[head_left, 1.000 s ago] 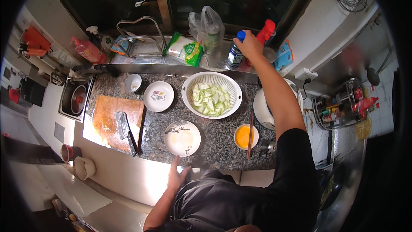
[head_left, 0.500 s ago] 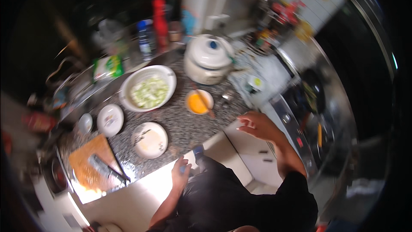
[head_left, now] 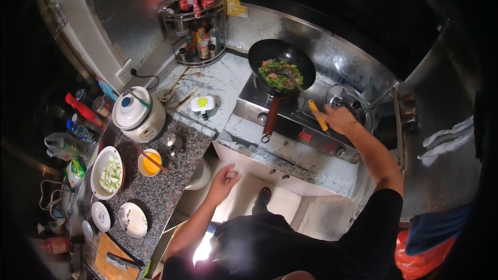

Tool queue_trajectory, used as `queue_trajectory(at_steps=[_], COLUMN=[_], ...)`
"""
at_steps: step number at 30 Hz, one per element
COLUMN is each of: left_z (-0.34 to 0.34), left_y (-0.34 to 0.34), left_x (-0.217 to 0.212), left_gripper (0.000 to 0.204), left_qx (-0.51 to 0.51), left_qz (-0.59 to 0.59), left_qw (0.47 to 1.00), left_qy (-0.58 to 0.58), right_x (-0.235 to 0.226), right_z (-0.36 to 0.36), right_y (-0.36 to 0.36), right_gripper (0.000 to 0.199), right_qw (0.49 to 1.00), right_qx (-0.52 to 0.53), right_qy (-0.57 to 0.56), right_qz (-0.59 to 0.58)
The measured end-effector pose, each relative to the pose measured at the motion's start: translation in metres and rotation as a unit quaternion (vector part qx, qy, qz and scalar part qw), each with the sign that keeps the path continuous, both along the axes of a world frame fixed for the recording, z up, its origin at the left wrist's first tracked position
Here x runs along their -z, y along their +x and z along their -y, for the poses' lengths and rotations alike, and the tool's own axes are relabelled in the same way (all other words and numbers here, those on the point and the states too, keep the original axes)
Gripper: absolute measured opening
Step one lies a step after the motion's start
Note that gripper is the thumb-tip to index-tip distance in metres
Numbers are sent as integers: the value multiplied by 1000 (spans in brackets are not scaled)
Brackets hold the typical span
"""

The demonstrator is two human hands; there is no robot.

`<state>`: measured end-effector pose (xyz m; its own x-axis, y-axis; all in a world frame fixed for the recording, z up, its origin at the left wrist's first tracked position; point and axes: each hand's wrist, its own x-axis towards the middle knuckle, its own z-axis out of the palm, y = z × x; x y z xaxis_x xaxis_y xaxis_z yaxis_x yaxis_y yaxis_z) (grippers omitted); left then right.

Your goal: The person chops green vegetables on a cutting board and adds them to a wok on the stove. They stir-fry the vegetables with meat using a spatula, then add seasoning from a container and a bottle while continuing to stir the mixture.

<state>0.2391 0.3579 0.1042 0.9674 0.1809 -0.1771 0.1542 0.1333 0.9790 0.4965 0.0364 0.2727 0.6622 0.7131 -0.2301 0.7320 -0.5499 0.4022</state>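
A black wok (head_left: 282,52) with a wooden handle stands on the left burner of the gas stove, with chopped greens and reddish pieces (head_left: 280,74) inside. A spatula with a yellow handle (head_left: 315,111) leans out over the wok's rim, its metal end in the food. My right hand (head_left: 341,119) reaches over the stove, its fingers closed at the yellow handle. My left hand (head_left: 224,182) hangs in front of the cabinets, its fingers loosely bent and apart, with nothing clearly held.
On the granite counter are a white rice cooker (head_left: 139,114), a bowl of orange-yellow liquid (head_left: 150,168) with chopsticks, a colander (head_left: 98,181) of cut pale-green vegetable, plates (head_left: 133,220) and a cutting board (head_left: 106,264) with a knife (head_left: 118,261). A bottle rack (head_left: 194,39) fills the corner.
My view has turned right toward the stove. My right hand has moved from near the counter's edge to the spatula handle. My left hand is still low in front of the counter.
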Motion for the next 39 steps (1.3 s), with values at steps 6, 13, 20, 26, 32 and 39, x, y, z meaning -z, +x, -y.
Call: queue_trajectory(at_steps=[6, 13, 20, 26, 32, 39], left_z=[61, 98, 114, 114, 93, 98], left_y=[176, 197, 194, 197, 190, 199], left_x=[-71, -52, -31, -45, -34, -36], left_gripper=[53, 18, 16, 11, 11, 11], left_qx=[98, 143, 118, 126, 120, 166], left_qz=[-163, -211, -188, -172, -168, -151], left_qw=[973, 939, 950, 944, 951, 946], left_qy=[-129, -230, -221, -253, -229, -235], right_x=[-12, -124, -103, -5, -123, -30], right_z=[-7, -12, -52, -65, -49, -55], right_y=[25, 96, 150, 121, 99, 121], right_gripper=[26, 19, 24, 24, 21, 15], right_qw=[984, 852, 669, 371, 690, 691], right_qx=[-158, 156, 340, 371, 339, 234], right_qy=[72, 480, 562, 808, 539, 618], right_qz=[-49, -139, -347, -269, -343, -294])
